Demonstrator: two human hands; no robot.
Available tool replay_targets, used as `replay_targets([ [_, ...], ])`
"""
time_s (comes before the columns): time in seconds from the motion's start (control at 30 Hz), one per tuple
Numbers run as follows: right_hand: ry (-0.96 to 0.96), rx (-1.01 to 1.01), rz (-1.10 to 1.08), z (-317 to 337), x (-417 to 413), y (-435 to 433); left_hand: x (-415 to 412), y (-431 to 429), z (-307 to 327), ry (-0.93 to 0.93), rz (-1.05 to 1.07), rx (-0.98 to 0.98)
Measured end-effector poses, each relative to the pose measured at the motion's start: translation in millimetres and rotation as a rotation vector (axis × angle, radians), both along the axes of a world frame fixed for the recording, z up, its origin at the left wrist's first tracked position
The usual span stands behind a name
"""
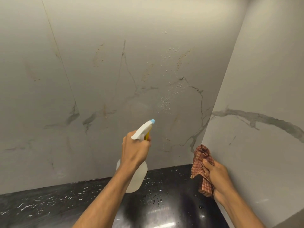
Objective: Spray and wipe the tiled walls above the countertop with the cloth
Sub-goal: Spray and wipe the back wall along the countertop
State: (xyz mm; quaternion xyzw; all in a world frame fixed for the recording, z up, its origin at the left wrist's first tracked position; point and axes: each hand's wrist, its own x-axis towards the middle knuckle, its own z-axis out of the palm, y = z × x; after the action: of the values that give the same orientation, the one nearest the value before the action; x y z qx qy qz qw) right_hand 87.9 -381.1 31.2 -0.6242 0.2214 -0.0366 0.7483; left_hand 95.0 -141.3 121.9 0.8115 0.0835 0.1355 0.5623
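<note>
My left hand grips a translucent spray bottle by its white trigger head, blue nozzle aimed at the back tiled wall. Droplets and brownish stain streaks mark that marble-patterned wall in front of the nozzle. My right hand holds a bunched red checked cloth near the corner, just off the right-hand tiled wall.
A black glossy countertop runs below both walls, dotted with water drops. The two walls meet in a corner at centre right. A vertical tile joint crosses the back wall on the left.
</note>
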Motion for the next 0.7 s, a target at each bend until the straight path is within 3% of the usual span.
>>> replay_targets([
  [0.13, -0.002, 0.021, -0.010, 2.3, 4.4, 8.1, -4.6, 10.0, -27.5, 0.065, -0.001, 0.098],
  [0.33, -0.013, 0.022, -0.035, 12.2, 9.0, 24.8, -7.0, 21.5, -46.9, 0.133, 0.027, 0.028],
  [0.7, -0.111, 0.146, -0.298, 27.3, 27.9, 79.2, -8.1, 25.0, -43.4, 0.055, 0.058, 0.074],
])
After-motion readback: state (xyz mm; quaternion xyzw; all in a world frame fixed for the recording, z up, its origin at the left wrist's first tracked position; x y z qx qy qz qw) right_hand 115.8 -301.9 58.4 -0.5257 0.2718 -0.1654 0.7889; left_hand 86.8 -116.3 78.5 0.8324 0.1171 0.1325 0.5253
